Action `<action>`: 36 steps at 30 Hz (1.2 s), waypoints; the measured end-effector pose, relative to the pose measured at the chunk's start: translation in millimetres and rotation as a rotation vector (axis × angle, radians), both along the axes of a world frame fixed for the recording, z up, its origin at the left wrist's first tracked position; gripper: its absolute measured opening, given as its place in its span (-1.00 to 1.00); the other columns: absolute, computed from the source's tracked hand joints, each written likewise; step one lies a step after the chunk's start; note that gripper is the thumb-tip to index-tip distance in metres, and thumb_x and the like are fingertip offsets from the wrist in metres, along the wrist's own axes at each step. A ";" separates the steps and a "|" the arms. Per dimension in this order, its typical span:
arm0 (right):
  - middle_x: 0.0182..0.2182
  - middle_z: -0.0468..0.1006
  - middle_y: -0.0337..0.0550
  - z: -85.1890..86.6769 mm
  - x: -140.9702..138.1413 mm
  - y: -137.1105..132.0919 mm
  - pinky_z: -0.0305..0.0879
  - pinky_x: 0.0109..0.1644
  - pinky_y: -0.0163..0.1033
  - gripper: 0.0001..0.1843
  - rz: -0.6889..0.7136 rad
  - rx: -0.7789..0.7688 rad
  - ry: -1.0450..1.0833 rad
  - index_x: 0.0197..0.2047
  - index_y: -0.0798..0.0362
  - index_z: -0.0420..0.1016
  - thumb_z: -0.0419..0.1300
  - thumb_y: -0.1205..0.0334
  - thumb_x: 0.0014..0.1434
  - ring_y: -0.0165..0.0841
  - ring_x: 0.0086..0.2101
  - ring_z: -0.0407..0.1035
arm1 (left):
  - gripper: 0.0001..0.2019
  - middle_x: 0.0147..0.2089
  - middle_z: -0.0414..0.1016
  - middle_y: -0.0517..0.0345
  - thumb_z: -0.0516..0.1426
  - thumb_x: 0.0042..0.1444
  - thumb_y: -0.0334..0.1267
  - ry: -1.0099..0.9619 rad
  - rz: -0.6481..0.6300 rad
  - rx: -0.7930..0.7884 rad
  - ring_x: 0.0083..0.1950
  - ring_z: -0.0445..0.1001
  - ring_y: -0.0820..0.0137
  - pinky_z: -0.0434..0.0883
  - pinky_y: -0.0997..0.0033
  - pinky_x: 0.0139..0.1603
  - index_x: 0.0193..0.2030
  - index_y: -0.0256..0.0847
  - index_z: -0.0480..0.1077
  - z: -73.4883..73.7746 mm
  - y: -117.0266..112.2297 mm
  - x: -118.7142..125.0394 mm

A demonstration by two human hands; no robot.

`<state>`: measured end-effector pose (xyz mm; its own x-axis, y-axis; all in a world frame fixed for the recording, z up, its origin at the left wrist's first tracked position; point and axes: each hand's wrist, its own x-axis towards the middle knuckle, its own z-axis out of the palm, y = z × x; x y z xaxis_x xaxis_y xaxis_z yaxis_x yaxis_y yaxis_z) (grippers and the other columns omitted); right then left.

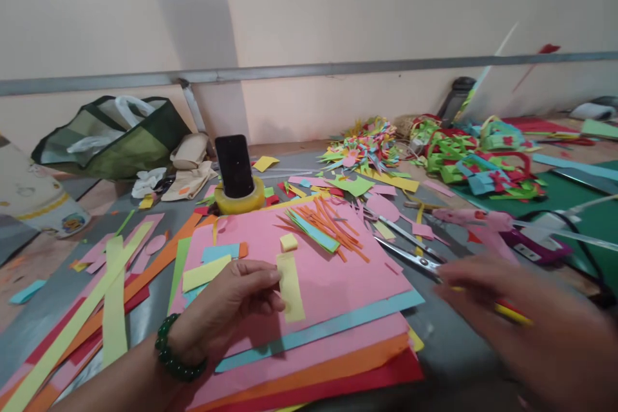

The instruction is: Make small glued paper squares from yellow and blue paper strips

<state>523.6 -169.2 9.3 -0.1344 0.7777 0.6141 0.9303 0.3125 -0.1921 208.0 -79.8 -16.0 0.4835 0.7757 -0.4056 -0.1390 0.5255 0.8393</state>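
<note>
My left hand (244, 286), with a green bead bracelet on the wrist, has its fingers curled and pinches the left edge of a small yellow paper strip (291, 290) over a pink paper sheet (338, 270). Just above the strip sits a small folded yellow paper piece (288, 243). My right hand (526, 322) is motion-blurred on the right, closed around a yellow and red pencil (514, 314). Its fingertips are at the scissors (423, 262), whose handles are hidden. Thin orange paper strips (333, 222) and a blue-green strip lie on the pink sheet.
A phone (234, 166) leans in a yellow tape roll (241, 198). Long coloured strips (116, 302) cover the left. A pink glue gun (476, 219) lies at right, below finished paper pieces (497, 170). Paper cuttings (362, 145) are heaped near the wall; a green bag (116, 141) stands left.
</note>
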 end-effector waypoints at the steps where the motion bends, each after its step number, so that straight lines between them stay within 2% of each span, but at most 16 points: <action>1: -0.31 0.52 -0.17 -4.8 -27.2 3.1 0.30 -0.37 -0.39 -0.83 0.206 0.020 -0.026 -0.13 -0.08 0.42 0.10 0.28 0.21 -0.44 -0.38 0.41 | -0.77 -0.59 0.49 0.12 0.29 -0.07 -0.21 -0.005 0.000 -0.011 -0.57 0.42 0.57 0.31 0.70 -0.54 -0.52 -0.35 0.42 -0.5 -1.3 0.9; 2: -0.28 0.49 -0.17 -9.6 -52.1 8.0 0.29 -0.37 -0.42 -0.69 0.370 -0.026 -0.053 -0.01 -0.09 0.38 0.07 0.38 0.21 -0.47 -0.37 0.39 | -0.78 -0.60 0.49 0.13 0.28 -0.06 -0.21 -0.016 -0.002 -0.017 -0.58 0.42 0.57 0.30 0.70 -0.55 -0.52 -0.34 0.42 -1.5 -2.8 1.5; 3: -0.27 0.47 -0.17 -13.6 -73.4 13.9 0.26 -0.39 -0.42 -0.58 0.441 -0.096 -0.075 0.07 -0.09 0.34 0.05 0.46 0.18 -0.48 -0.37 0.36 | -0.78 -0.61 0.48 0.13 0.27 -0.05 -0.21 -0.031 -0.010 -0.020 -0.59 0.42 0.57 0.28 0.70 -0.56 -0.52 -0.34 0.42 -2.9 -4.5 2.0; 4: -0.28 0.45 -0.16 -16.7 -90.2 19.9 0.24 -0.39 -0.41 -0.56 0.515 -0.084 -0.095 0.08 -0.07 0.33 0.03 0.49 0.17 -0.46 -0.36 0.33 | -0.77 -0.62 0.47 0.13 0.26 -0.03 -0.21 -0.051 -0.028 -0.019 -0.61 0.41 0.58 0.27 0.70 -0.58 -0.53 -0.34 0.42 -4.6 -6.1 2.3; 6: -0.35 0.42 -0.17 -19.1 -110.8 30.2 0.18 -0.42 -0.39 -0.66 0.587 -0.074 -0.083 -0.04 -0.01 0.42 0.03 0.49 0.18 -0.46 -0.38 0.28 | -0.75 -0.64 0.46 0.12 0.23 0.01 -0.20 -0.094 -0.077 -0.002 -0.63 0.39 0.58 0.24 0.69 -0.59 -0.54 -0.35 0.43 -7.7 -9.0 2.4; 8: -0.41 0.42 -0.18 -18.0 -118.2 36.8 0.17 -0.40 -0.39 -0.81 0.630 -0.066 0.046 -0.19 0.06 0.48 0.07 0.43 0.21 -0.46 -0.39 0.27 | -0.75 -0.65 0.46 0.12 0.21 0.03 -0.20 -0.095 -0.112 0.031 -0.64 0.37 0.58 0.25 0.68 -0.58 -0.54 -0.35 0.45 -8.6 -11.3 2.5; 10: -0.47 0.42 -0.20 -16.3 -119.5 40.5 0.17 -0.40 -0.40 -0.89 0.615 -0.149 0.286 -0.31 0.10 0.49 0.13 0.34 0.20 -0.49 -0.43 0.27 | -0.77 -0.65 0.47 0.13 0.21 0.03 -0.20 -0.024 -0.122 0.096 -0.64 0.37 0.58 0.27 0.66 -0.56 -0.50 -0.34 0.48 -6.5 -13.4 3.0; 13: -0.56 0.39 -0.27 -17.8 -119.4 44.4 0.12 -0.49 -0.43 -0.82 0.475 -0.447 0.635 -0.44 0.12 0.47 0.22 0.21 0.14 -0.53 -0.53 0.20 | -0.74 -0.64 0.47 0.11 0.20 0.02 -0.13 0.143 -0.123 0.203 -0.61 0.41 0.49 0.31 0.60 -0.58 -0.37 -0.34 0.53 -0.6 -16.1 4.2; 15: -0.60 0.36 -0.30 -21.1 -119.8 47.1 0.06 -0.54 -0.42 -0.76 0.405 -0.644 0.780 -0.48 0.13 0.44 0.25 0.13 0.09 -0.54 -0.57 0.14 | -0.68 -0.63 0.48 0.09 0.18 0.01 -0.07 0.212 -0.131 0.238 -0.61 0.42 0.44 0.33 0.55 -0.61 -0.29 -0.35 0.54 1.8 -17.6 4.9; 18: -0.63 0.31 -0.33 -24.4 -120.7 50.5 0.02 -0.55 -0.41 -0.71 0.386 -0.790 0.894 -0.51 0.14 0.41 0.28 0.08 0.04 -0.55 -0.59 0.10 | -0.68 -0.62 0.47 0.10 0.15 0.03 -0.07 0.249 -0.149 0.284 -0.63 0.41 0.45 0.35 0.53 -0.62 -0.31 -0.33 0.54 1.8 -19.2 5.7; 24: -0.66 0.26 -0.34 -21.2 -121.7 52.6 -0.01 -0.53 -0.40 -0.69 0.357 -0.834 0.896 -0.55 0.15 0.39 0.28 0.08 -0.01 -0.56 -0.59 0.06 | -0.72 -0.62 0.42 0.15 0.09 0.08 -0.19 0.307 -0.173 0.402 -0.59 0.41 0.51 0.33 0.62 -0.58 -0.53 -0.32 0.45 3.4 -22.7 8.5; 29: -0.63 0.28 -0.33 -22.4 -122.0 52.5 0.01 -0.52 -0.40 -0.69 0.359 -0.842 0.871 -0.54 0.15 0.39 0.27 0.08 0.02 -0.55 -0.57 0.09 | -0.75 -0.61 0.39 0.20 0.06 0.09 -0.23 0.327 -0.167 0.416 -0.61 0.37 0.55 0.30 0.65 -0.61 -0.51 -0.31 0.42 5.0 -25.9 9.8; 36: -0.64 0.27 -0.34 -24.1 -120.8 54.4 0.01 -0.51 -0.39 -0.74 0.352 -0.852 0.841 -0.54 0.14 0.35 0.22 0.15 0.05 -0.55 -0.57 0.09 | -0.77 -0.60 0.37 0.21 0.06 0.08 -0.26 0.337 -0.178 0.441 -0.57 0.41 0.51 0.31 0.63 -0.58 -0.55 -0.29 0.35 6.0 -27.5 11.2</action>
